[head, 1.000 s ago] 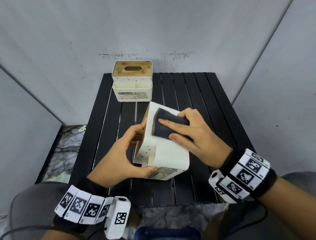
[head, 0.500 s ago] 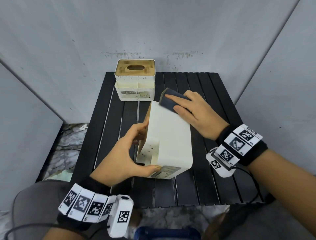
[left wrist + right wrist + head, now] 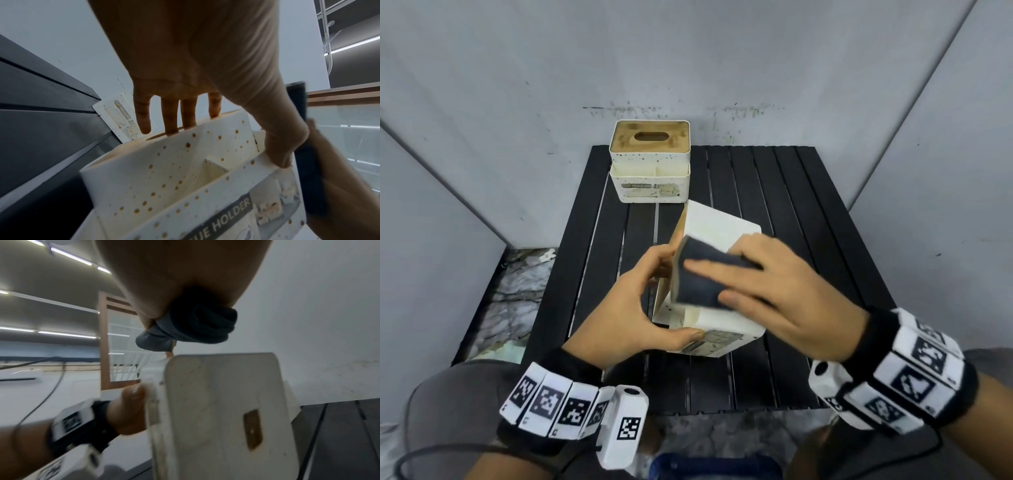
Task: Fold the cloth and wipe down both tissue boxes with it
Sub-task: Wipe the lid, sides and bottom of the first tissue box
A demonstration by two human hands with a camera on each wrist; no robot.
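Observation:
A white speckled tissue box (image 3: 722, 228) lies tipped on its side at the middle of the black slatted table (image 3: 784, 192). My left hand (image 3: 664, 301) grips it, thumb on the labelled front and fingers on the wooden lid side (image 3: 168, 126). My right hand (image 3: 709, 281) presses the folded dark cloth (image 3: 709, 253) flat against the box's upward face, near its left edge. The right wrist view shows the cloth (image 3: 195, 327) bunched under the palm above the box's base (image 3: 216, 402). The second tissue box (image 3: 650, 164) stands upright at the table's back edge.
Grey walls close in behind and on both sides of the table. Crumpled sheeting (image 3: 517, 298) lies on the floor to the left. Bare slats lie to the right of the tipped box.
My right hand slid the cloth out to the box's far end and has pulled it back toward me along the top face. The left hand keeps its hold on the box.

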